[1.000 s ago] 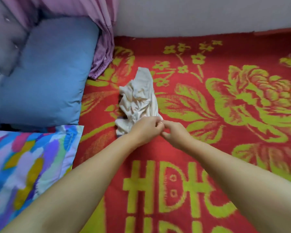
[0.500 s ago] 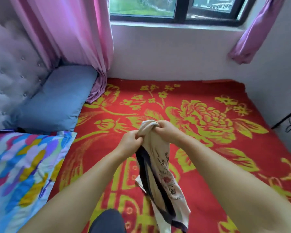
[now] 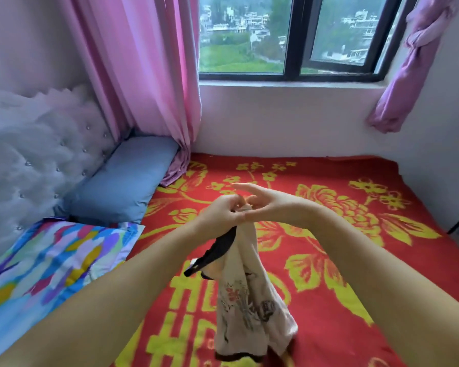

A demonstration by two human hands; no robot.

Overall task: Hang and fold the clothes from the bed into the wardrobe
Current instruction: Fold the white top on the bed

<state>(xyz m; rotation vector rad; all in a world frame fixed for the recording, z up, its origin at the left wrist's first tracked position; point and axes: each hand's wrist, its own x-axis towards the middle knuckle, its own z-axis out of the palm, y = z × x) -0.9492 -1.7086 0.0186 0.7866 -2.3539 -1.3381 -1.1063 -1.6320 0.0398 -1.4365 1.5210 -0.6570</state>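
A cream garment (image 3: 245,300) with black trim and a printed drawing hangs in the air above the red and yellow flowered blanket (image 3: 355,260) on the bed. My left hand (image 3: 220,213) grips its bunched top edge with curled fingers. My right hand (image 3: 270,205) meets it at the same spot, pinching the cloth between thumb and a bent finger while one finger sticks straight out. The garment's hem hangs close to the blanket. No wardrobe is in view.
A blue pillow (image 3: 125,186) and a multicoloured pillow (image 3: 51,260) lie at the left by the tufted headboard (image 3: 37,154). A pink curtain (image 3: 143,75) hangs over the pillow corner. The window (image 3: 289,35) and a tied curtain (image 3: 408,75) are on the far wall.
The garment went from lying crumpled on the blanket to hanging from both hands. My head has tilted up toward the window. My right hand has loosened, with a finger stretched out.
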